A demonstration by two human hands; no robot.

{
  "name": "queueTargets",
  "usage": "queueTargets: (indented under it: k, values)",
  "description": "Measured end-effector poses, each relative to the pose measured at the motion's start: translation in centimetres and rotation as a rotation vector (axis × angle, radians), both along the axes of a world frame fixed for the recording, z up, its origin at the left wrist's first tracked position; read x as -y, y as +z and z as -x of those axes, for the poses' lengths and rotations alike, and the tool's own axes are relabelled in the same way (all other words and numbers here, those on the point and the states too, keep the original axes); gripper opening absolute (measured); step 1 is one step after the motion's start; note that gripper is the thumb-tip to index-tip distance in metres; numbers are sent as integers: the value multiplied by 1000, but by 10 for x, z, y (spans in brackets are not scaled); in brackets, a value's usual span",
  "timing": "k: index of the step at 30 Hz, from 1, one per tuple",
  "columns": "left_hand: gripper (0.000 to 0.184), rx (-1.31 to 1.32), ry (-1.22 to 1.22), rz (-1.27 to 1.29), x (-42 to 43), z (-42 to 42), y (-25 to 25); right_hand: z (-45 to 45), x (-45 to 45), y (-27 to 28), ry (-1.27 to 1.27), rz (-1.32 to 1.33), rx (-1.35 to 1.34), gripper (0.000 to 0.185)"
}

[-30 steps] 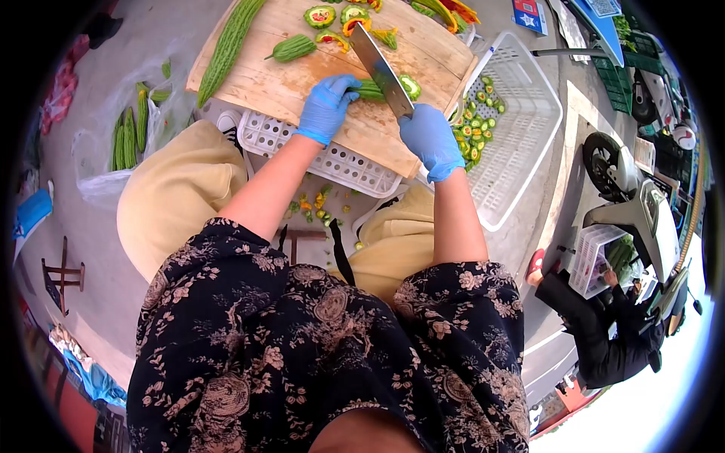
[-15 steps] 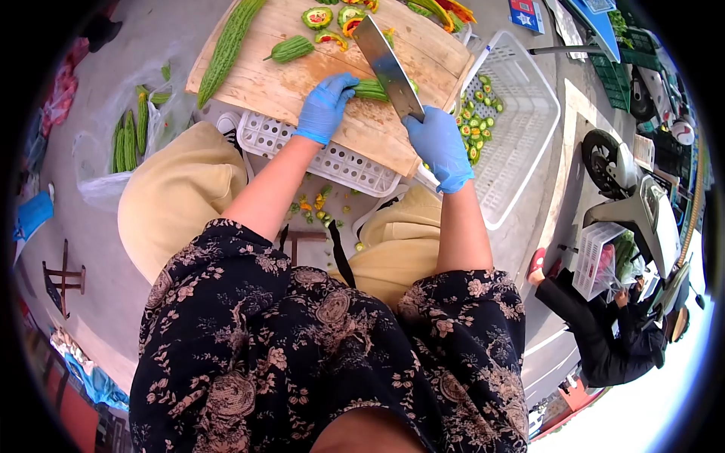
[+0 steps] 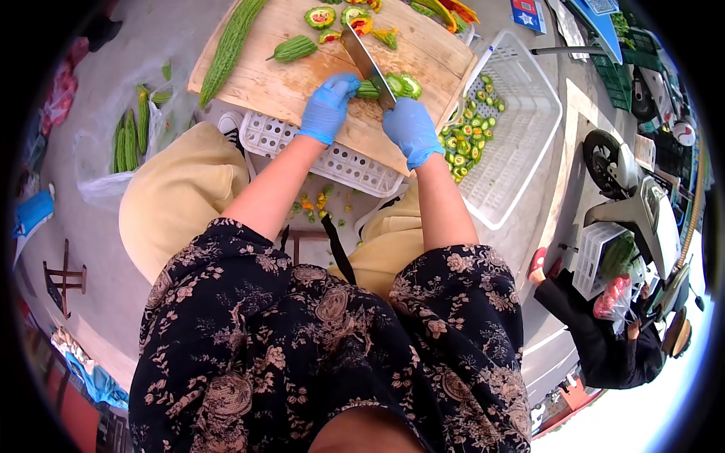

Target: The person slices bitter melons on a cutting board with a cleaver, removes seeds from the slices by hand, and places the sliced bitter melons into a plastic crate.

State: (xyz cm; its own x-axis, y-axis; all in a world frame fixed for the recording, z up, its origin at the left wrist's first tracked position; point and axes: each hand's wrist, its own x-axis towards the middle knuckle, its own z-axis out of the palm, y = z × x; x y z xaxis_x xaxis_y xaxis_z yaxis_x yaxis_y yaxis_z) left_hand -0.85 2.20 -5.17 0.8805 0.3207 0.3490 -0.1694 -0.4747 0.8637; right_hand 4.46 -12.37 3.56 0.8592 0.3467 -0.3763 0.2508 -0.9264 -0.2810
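My left hand (image 3: 326,108), in a blue glove, is closed round a green bitter melon (image 3: 368,90) on the wooden cutting board (image 3: 264,83). My right hand (image 3: 412,134), gloved too, grips a cleaver (image 3: 368,66) whose broad blade stands against the cut end of that melon. Fresh slices (image 3: 404,85) lie just right of the blade. Farther up the board are a short melon piece (image 3: 293,49), a long whole bitter melon (image 3: 231,53) along the left edge, and cut rounds (image 3: 320,17) with red and yellow bits. The cleaver's handle is hidden in my right hand.
The board rests on an upturned white crate (image 3: 325,160). To its right stands a white basket (image 3: 521,143) holding many slices. A plastic bag (image 3: 102,170) with several melons lies left. Scraps litter the floor below. A person (image 3: 604,340) sits at right beside a scooter (image 3: 638,204).
My right hand and the cleaver have moved left and down along the melon, and slices now show right of the blade. The person at right now holds a bag of red things.
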Motion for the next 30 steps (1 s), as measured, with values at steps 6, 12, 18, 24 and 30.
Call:
queueTargets:
  k: [6,12,18,24,30]
  values:
    - [17,-16,32,-95,0,3,3,1,16,21,-49,-155,3,25]
    - [14,10,36,-80,1,3,3,11,22,61,-97,-134,-98,26]
    - [16,-9,48,-101,1,3,4,5,15,36,-69,-82,-146,28]
    - [16,-30,67,-188,-3,-1,5,-1,-12,-3,27,-20,-52,25]
    - [20,-62,46,-175,0,1,9,-3,0,5,-102,-122,-146,26]
